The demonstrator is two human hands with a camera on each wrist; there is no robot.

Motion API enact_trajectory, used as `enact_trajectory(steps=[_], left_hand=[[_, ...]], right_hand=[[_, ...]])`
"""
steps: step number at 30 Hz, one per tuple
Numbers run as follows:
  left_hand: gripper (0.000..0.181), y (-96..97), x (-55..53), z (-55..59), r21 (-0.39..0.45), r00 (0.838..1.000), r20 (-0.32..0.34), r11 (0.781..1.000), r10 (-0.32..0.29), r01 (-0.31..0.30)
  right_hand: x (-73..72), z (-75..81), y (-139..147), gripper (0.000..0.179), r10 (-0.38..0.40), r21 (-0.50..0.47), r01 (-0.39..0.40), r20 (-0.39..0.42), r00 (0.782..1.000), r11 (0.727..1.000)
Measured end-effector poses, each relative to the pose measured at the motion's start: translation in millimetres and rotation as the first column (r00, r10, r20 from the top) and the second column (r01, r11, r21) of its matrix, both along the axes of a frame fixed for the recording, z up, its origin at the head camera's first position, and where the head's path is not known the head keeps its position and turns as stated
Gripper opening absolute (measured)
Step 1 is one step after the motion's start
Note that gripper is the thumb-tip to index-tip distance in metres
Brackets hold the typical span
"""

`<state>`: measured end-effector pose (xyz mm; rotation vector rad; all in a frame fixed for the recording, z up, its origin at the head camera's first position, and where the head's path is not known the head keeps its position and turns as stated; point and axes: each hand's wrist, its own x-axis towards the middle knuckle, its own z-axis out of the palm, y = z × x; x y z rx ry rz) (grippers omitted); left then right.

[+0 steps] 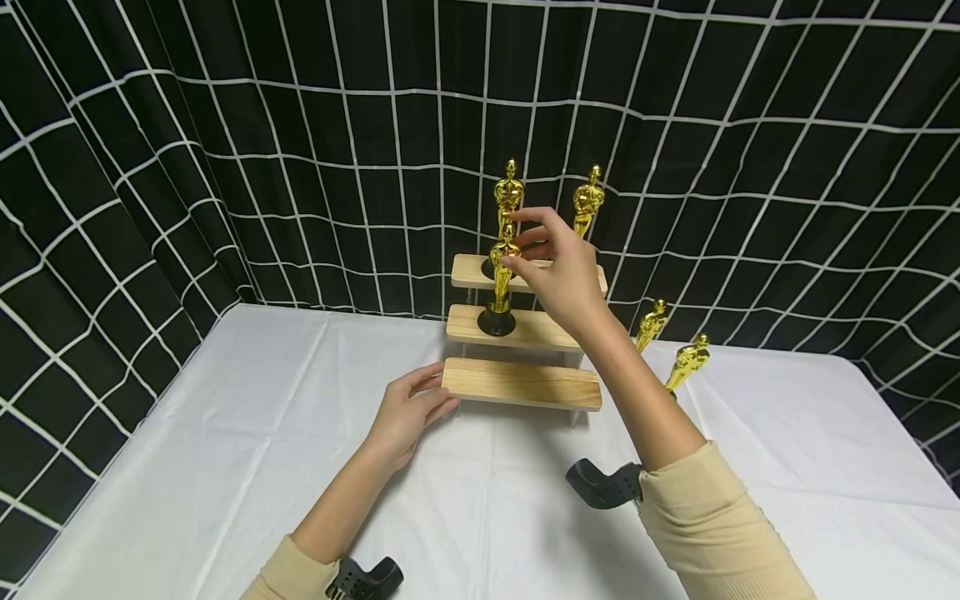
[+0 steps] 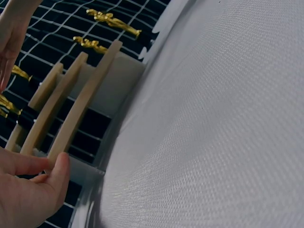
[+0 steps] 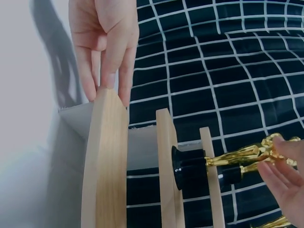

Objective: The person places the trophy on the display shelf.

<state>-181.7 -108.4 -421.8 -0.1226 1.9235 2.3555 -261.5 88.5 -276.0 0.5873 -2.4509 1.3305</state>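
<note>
A gold trophy statuette [image 1: 501,287] with a black round base stands upright on the middle step [image 1: 543,329] of a three-tier wooden display stand. My right hand [image 1: 564,271] holds its upper body between thumb and fingers; the right wrist view shows these fingers [image 3: 280,183] at the gold figure. With my left hand [image 1: 405,415] I grip the left end of the lowest step [image 1: 521,383], thumb and fingers about its edge in the left wrist view. Behind, on the top step [image 1: 468,271], stands another statuette [image 1: 510,190]. A further one [image 1: 588,200] rises at the right, its base hidden by my right hand.
Two more gold statuettes, one farther back [image 1: 651,323] and one nearer [image 1: 688,362], stand right of the display stand, partly behind my right forearm. White cloth [image 1: 300,450] covers the table. A black curtain with white grid lines [image 1: 337,167] hangs behind and at the sides.
</note>
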Motion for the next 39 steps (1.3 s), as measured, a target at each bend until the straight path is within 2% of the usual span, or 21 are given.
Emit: enact_trajectory(steps=[14,22,31,39], left_hand=[[0.049,-0.4,0.4,0.6,-0.013,1.0,0.002,1.0,-0.008,0.008],[0.049,-0.6,0.9,0.3,-0.02,1.0,-0.001,1.0,-0.012,0.012],[0.048,-1.1,0.4,-0.7,-0.015,1.0,-0.005,1.0,-0.011,0.011],[0.048,-1.1,-0.3,-0.9,-0.015,1.0,-0.005,1.0,-0.012,0.012]], right_hand=[[19.6,-9.8,16.1,0.046,-0.022,0.014,0.022,-0.003,1.0,1.0],[32.6,-20.7,29.4,0.043,-0.043,0.056,0.04,0.046,0.998,0.998],[46.1,-30.2,41.7,0.037,-0.036,0.092,0.027,0.096,0.995,0.995],[57.9,-39.3,54.1,0.033,-0.038,0.132,0.024,0.106,0.994,0.991]])
